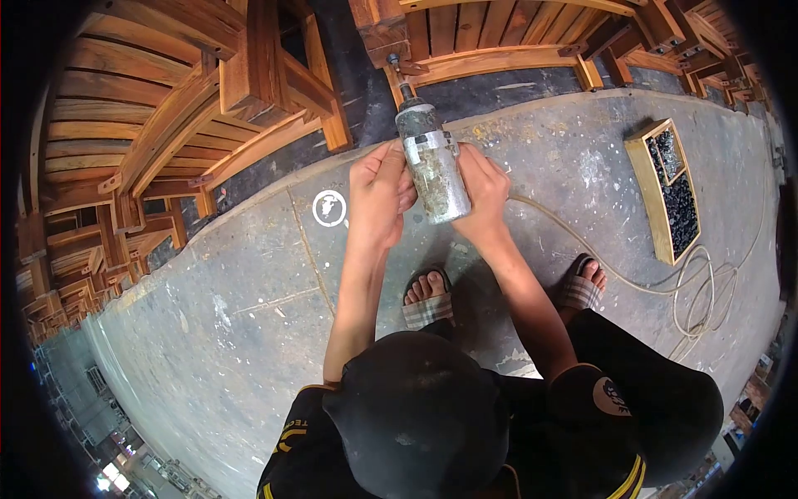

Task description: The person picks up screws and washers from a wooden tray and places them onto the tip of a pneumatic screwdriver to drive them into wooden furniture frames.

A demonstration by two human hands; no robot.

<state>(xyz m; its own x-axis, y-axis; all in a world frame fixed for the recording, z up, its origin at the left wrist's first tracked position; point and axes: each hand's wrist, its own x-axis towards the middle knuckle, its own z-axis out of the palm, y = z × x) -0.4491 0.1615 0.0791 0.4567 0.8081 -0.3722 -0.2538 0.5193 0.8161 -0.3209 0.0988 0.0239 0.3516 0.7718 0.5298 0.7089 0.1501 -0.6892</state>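
A worn metal air impact wrench [436,177] points away from me, its long socket [402,81] meeting a bolt head at the end of a wooden furniture leg [382,37]. My right hand [482,190] is wrapped around the wrench from its right side; the handle is hidden beneath the body. Against the left side of the wrench, my left hand [381,190] is closed with its fingers curled. Whatever lies inside those fingers is hidden.
Slatted wooden furniture [133,108] stands on the left and along the top. A wooden box [657,200] of small black parts sits on the concrete floor at right. An air hose [615,273] runs across the floor into loose coils. My sandalled feet [428,299] are below the wrench.
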